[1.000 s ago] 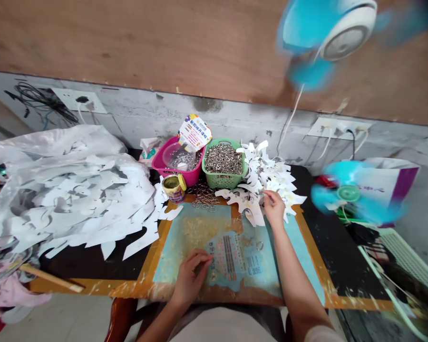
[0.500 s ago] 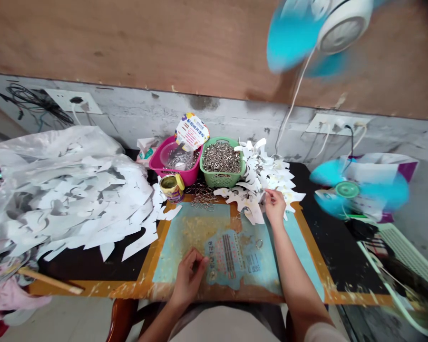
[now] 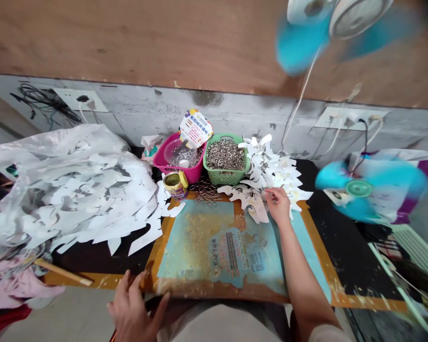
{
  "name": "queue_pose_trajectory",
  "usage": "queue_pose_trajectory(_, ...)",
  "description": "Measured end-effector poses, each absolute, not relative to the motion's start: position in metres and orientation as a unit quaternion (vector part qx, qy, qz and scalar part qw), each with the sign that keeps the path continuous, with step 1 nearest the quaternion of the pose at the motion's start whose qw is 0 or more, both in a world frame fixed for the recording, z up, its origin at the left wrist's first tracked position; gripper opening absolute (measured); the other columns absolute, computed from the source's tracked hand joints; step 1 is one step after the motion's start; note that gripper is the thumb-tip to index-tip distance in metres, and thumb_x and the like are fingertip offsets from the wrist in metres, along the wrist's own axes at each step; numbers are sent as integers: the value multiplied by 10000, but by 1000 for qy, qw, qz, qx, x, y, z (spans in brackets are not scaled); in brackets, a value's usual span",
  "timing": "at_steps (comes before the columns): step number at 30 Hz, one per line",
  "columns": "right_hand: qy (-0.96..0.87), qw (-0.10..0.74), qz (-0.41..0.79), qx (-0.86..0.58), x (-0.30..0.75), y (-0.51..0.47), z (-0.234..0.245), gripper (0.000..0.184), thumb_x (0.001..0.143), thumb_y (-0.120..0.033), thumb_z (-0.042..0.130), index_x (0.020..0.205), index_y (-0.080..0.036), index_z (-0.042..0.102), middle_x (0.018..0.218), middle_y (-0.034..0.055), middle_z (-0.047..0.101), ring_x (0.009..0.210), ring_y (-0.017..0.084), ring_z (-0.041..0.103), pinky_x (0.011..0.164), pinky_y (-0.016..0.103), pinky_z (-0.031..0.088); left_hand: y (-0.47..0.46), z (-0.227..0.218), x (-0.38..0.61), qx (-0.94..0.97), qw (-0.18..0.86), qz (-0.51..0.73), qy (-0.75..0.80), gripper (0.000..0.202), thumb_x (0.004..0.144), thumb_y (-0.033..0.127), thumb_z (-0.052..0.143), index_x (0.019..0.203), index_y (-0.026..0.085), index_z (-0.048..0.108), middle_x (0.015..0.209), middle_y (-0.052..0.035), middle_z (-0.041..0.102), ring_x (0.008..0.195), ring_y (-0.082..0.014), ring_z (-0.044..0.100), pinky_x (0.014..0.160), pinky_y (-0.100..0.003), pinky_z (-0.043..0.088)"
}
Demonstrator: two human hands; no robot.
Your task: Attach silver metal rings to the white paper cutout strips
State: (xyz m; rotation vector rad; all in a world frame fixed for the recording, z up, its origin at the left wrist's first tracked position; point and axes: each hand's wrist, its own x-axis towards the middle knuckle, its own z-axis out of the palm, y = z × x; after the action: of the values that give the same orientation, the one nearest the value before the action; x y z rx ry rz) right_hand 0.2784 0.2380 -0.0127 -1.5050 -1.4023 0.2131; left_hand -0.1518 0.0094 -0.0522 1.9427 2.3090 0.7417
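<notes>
Head view: right hand (image 3: 278,206) has fingertips at white die-cut paper shapes (image 3: 255,204), grip unclear; left hand (image 3: 133,308) open, empty, at black orange-edged desk (image 3: 353,266) front edge.

1. Live from my seat: this is a bare, makeshift workshop, nothing like a finished room.
2. Across the top, a raw plywood panel (image 3: 128,42) sits above a stained, unpainted cement wall (image 3: 207,97).
3. Along that wall, socket plates (image 3: 349,118) trail cords, and black cables (image 3: 46,100) bunch at upper left.
4. Centre frame, a spattered worktable (image 3: 360,300) carries a green basket (image 3: 224,176) packed with metal rings (image 3: 225,154).
5. At left, white cut-outs (image 3: 74,190) pile high; at right, a blue fan (image 3: 358,188) spins.
</notes>
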Motion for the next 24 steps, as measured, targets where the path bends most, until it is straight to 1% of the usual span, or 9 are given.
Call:
queue_pose_trajectory(3,-593,499,91,-625,276,237,-12,283,864,-379,554,938,-183,744,973,96,633,666,161,555,597,318,502,-1,-56,-144,574,70,207,789,763,887,617,429,1480,148,331,1609,-282,122,1483,-493,131,1050,-760,232)
queue_pose_trajectory(7,-614,468,91,-629,277,237,-12,298,894,-355,506,955,-176,736,979,108,629,707,177,574,619,324,508,3,-61,-134,523,127,239,808,886,858,662,462,1551,170,211,1634,-253,48,1500,-481,22,1088,-740,203)
queue_pose_trajectory(10,-662,413,103,-617,275,236,-7,262,883,-299,514,927,-182,744,981,106,621,807,197,597,671,319,510,7,-66,-135,505,139,245,816,973,823,719,456,1560,145,185,1635,-254,34,1498,-486,9,1108,-731,172)
queue_pose_trajectory(14,-735,306,121,-593,268,229,6,173,834,-230,587,845,-217,760,914,76,647,924,222,587,778,319,480,11,-73,-134,474,141,266,828,1063,763,798,460,1561,150,191,1631,-254,48,1492,-500,18,1107,-735,164)
queue_pose_trajectory(16,-751,256,125,-596,262,221,11,134,824,-275,643,758,-212,740,827,65,649,850,220,587,728,312,453,15,-74,-129,466,131,280,829,1069,752,800,486,1559,159,207,1625,-252,64,1487,-509,21,1103,-734,173)
queue_pose_trajectory(18,-757,175,96,-622,255,211,15,208,817,-363,687,697,-194,697,767,66,640,777,221,587,653,303,410,21,-74,-123,467,100,298,826,1031,766,777,506,1548,157,251,1614,-248,70,1481,-512,32,1110,-718,177)
queue_pose_trajectory(20,-762,85,51,-641,248,200,16,229,811,-381,706,706,-182,670,767,73,646,770,227,597,622,295,373,27,-72,-117,474,55,319,819,984,784,738,532,1527,133,306,1586,-252,98,1465,-513,79,1121,-693,185)
queue_pose_trajectory(22,-773,26,19,-634,243,188,17,135,836,-287,673,757,-178,665,808,78,665,818,229,613,635,294,365,32,-69,-114,478,25,332,813,945,794,684,579,1509,113,342,1553,-255,132,1438,-513,136,1122,-680,204)
queue_pose_trajectory(24,-785,14,9,-619,238,175,20,86,861,-190,603,802,-178,664,852,82,679,865,226,618,667,299,373,35,-66,-112,491,41,329,806,942,801,633,615,1518,100,315,1543,-268,102,1423,-534,123,1103,-710,200)
